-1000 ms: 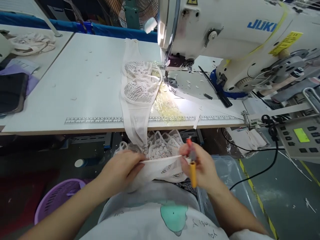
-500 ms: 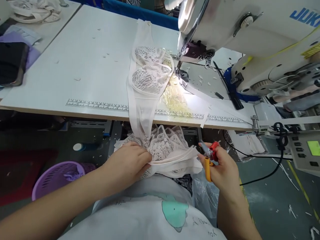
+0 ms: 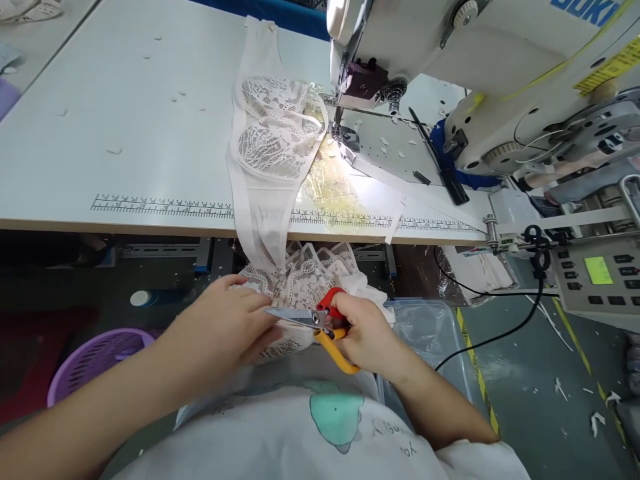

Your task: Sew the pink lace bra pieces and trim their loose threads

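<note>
A white lace bra (image 3: 277, 143) lies on the sewing table, its band hanging over the front edge. More white lace garment (image 3: 309, 279) is bunched below that edge, over my lap. My left hand (image 3: 233, 323) is closed on this lace, with its fingertips partly hidden. My right hand (image 3: 367, 333) grips scissors (image 3: 316, 320) with one red and one orange handle. Their blades point left across the lace, and the tips are close to my left fingers. I cannot tell whether the blades touch the fabric.
A sewing machine (image 3: 400, 50) stands at the table's right, with a black-handled tool (image 3: 440, 157) beside it. A ruler strip (image 3: 175, 207) runs along the front edge. Below are a purple basket (image 3: 95, 363), a clear plastic bin (image 3: 435, 327) and a control panel (image 3: 597, 273).
My right hand has swung left with the scissors, from the garment's right end to beside my left hand. The view has shifted a little to the right.
</note>
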Motion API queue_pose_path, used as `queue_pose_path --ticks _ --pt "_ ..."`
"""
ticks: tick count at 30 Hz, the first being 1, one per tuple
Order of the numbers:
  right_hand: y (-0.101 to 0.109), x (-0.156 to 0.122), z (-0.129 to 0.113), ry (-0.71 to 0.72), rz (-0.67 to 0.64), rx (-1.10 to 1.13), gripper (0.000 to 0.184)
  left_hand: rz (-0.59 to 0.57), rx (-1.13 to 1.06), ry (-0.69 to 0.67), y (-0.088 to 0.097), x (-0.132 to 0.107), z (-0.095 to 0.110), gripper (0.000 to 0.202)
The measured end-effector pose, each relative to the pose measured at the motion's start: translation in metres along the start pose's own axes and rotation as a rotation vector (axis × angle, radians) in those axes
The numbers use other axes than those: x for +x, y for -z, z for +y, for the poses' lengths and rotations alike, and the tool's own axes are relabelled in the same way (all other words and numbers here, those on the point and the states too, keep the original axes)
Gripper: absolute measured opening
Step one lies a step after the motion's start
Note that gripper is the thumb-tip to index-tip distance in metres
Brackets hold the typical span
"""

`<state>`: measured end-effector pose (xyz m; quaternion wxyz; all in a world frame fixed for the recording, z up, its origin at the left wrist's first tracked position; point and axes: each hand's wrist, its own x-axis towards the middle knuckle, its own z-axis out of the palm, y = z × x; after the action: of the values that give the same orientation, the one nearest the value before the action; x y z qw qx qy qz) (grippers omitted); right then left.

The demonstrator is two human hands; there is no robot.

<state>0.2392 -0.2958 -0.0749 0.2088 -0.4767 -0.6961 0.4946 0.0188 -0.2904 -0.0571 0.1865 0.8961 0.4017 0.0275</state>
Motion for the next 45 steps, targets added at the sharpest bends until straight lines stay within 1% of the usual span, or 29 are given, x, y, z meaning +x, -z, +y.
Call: queue_pose_path --ticks 1,3,6,9,12,14,15,17,19,21,23,25,26,29,31,34,36,37,39,42,43,44,45 --pt "0.001 -0.001 0.002 -0.001 0.007 0.01 0.016 0.0 -0.042 0.024 0.002 -0.005 -0.005 0.031" --pt "0.002 -0.003 0.005 -0.004 0.017 0.035 0.018 0.042 -0.16 0.082 0.006 -0.016 -0.016 0.03" --pt "0.003 -0.006 0.009 -0.002 0.036 0.079 0.019 0.171 -0.348 0.205 0.009 -0.026 -0.024 0.02" --pt "-0.001 -0.009 0.014 -0.044 0.045 0.16 0.019 0.325 -0.478 0.359 0.008 -0.028 -0.019 0.014" --pt "-0.009 -0.013 0.016 -0.158 0.047 0.274 0.017 0.49 -0.656 0.481 0.002 -0.022 -0.005 0.012" --pt "-0.013 -0.015 0.016 -0.218 0.021 0.311 0.02 0.565 -0.751 0.482 -0.003 -0.015 0.003 0.013" --pt "-0.014 -0.016 0.016 -0.233 -0.002 0.315 0.022 0.59 -0.775 0.455 -0.005 -0.012 0.007 0.014" --pt "-0.011 -0.018 0.017 -0.242 -0.039 0.318 0.027 0.625 -0.775 0.365 -0.009 -0.004 0.012 0.019" --pt "-0.005 -0.019 0.018 -0.212 -0.024 0.317 0.029 0.649 -0.736 0.256 -0.012 0.005 0.018 0.025" --pt "0.001 -0.019 0.018 -0.151 0.052 0.319 0.028 0.658 -0.655 0.149 -0.014 0.013 0.024 0.029" --pt "0.007 -0.018 0.016 -0.07 0.157 0.336 0.025 0.657 -0.558 0.055 -0.017 0.022 0.029 0.031" --pt "0.01 -0.013 0.012 0.009 0.241 0.371 0.022 0.641 -0.493 -0.006 -0.02 0.029 0.033 0.032" --pt "0.011 -0.01 0.009 0.045 0.263 0.396 0.021 0.631 -0.479 -0.017 -0.022 0.031 0.035 0.032" --pt "0.011 -0.002 0.002 0.122 0.287 0.469 0.02 0.58 -0.529 0.009 -0.025 0.037 0.038 0.03" --pt "0.011 0.001 0.0 0.15 0.299 0.489 0.019 0.517 -0.64 0.077 -0.025 0.038 0.037 0.029" --pt "0.009 0.002 0.001 0.186 0.329 0.476 0.02 0.348 -0.815 0.232 -0.022 0.041 0.035 0.027" --pt "0.006 0.002 0.002 0.215 0.354 0.459 0.02 0.228 -0.895 0.265 -0.018 0.043 0.034 0.024" --pt "0.004 0.002 0.003 0.235 0.37 0.446 0.021 0.196 -0.931 0.253 -0.017 0.044 0.034 0.023" --pt "0.0 0.004 0.003 0.27 0.403 0.415 0.021 0.179 -1.001 0.218 -0.015 0.047 0.035 0.029" --pt "0.0 0.007 0.004 0.288 0.436 0.382 0.022 0.222 -1.054 0.197 -0.014 0.049 0.035 0.034" --pt "0.002 0.007 0.005 0.279 0.411 0.375 0.023 0.238 -1.061 0.191 -0.014 0.05 0.035 0.034" --pt "0.006 0.007 0.007 0.268 0.358 0.356 0.026 0.246 -1.07 0.191 -0.014 0.05 0.034 0.034" --pt "0.01 0.007 0.009 0.254 0.274 0.32 0.032 0.245 -1.088 0.199 -0.014 0.05 0.033 0.034"
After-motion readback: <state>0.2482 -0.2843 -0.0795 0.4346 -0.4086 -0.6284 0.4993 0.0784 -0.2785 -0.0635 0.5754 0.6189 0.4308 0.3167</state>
